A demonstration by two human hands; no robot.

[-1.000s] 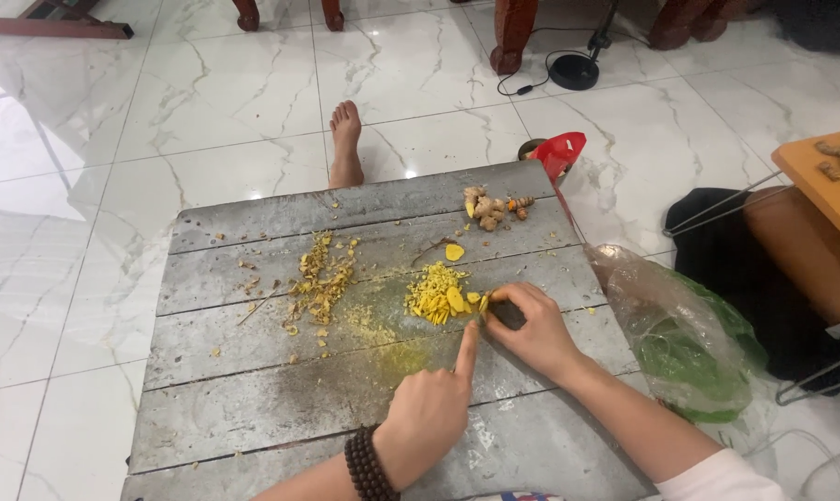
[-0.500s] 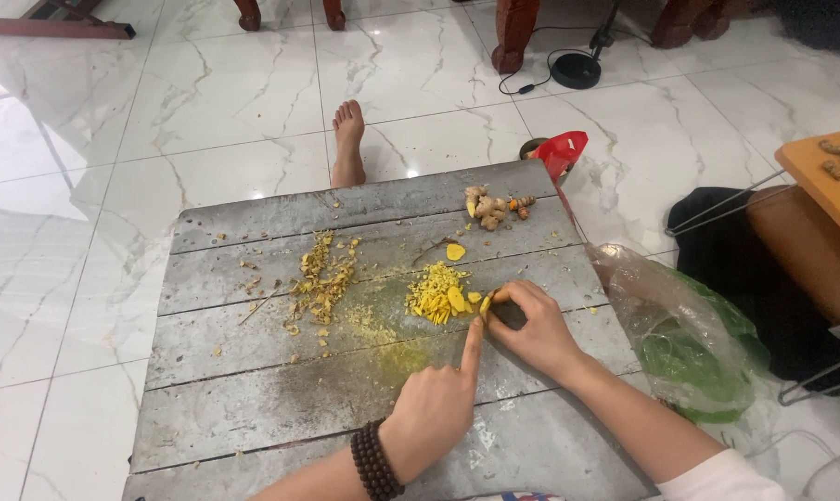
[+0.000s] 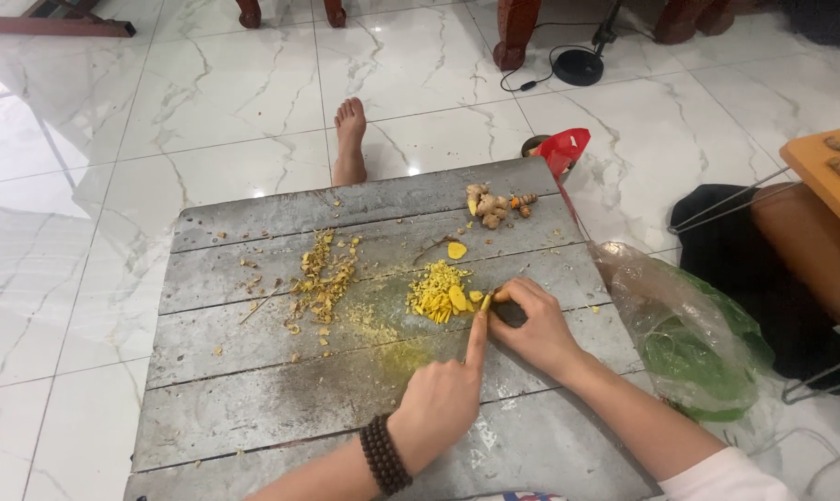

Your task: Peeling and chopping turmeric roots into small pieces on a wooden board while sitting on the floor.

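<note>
white marble floor tiles surround a low grey wooden board (image 3: 253, 408) laid flat, with a bare foot (image 3: 349, 139) resting beyond its far edge. at the board's middle sits a heap of chopped yellow root (image 3: 436, 295), and just right of it the right hand (image 3: 531, 327) is curled closed around a small yellow piece (image 3: 497, 297) and what seems to be a dark-handled blade, mostly hidden in the grip. the left hand (image 3: 443, 399) lies nearer the person, its index finger (image 3: 476, 336) stretched straight toward the heap, its tip touching the piece from the near side; the other fingers are folded under. both hands meet at the piece, the right one closer to it. whole knobbly roots (image 3: 494, 204) lie well apart at the far edge, peelings (image 3: 322, 278) to the left. a green plastic bag (image 3: 689, 343) lies off the board's right side.
</note>
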